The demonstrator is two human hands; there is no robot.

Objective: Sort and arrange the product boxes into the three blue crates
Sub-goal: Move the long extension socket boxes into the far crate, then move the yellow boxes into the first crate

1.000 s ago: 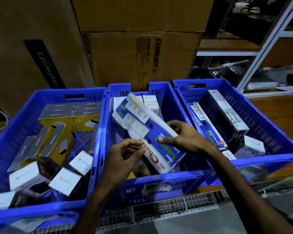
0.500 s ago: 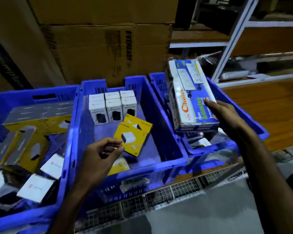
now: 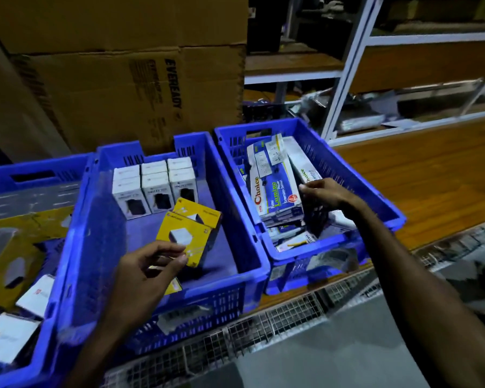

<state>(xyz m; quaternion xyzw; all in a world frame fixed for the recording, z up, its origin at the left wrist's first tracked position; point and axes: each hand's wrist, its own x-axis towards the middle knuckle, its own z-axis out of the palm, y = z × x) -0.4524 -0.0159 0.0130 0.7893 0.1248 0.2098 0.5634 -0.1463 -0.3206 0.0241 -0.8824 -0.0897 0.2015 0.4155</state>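
Three blue crates stand side by side: the left crate [image 3: 0,175], the middle crate [image 3: 252,264] and the right crate [image 3: 381,203]. A stack of blue-and-white Choice boxes [image 3: 275,186] leans inside the right crate, and my right hand [image 3: 331,193] grips its right edge. In the middle crate, several white boxes [image 3: 154,186] stand in rows at the back, with two yellow boxes [image 3: 191,228] lying in front of them. My left hand [image 3: 149,267] pinches the near corner of the front yellow box. Another yellow box [image 3: 175,287] shows under that hand.
The left crate holds grey-and-yellow boxes [image 3: 14,239] and small white boxes [image 3: 9,336]. Big cardboard cartons [image 3: 140,91] rise right behind the crates. A white metal shelf rack [image 3: 347,79] stands at the back right, above a wooden surface [image 3: 431,175]. A wire mesh edge [image 3: 263,326] runs along the front.
My right hand lifted the stack of Choice boxes out of the middle crate, carried it right and lowered it into the right crate. My left hand stayed at the middle crate's front.
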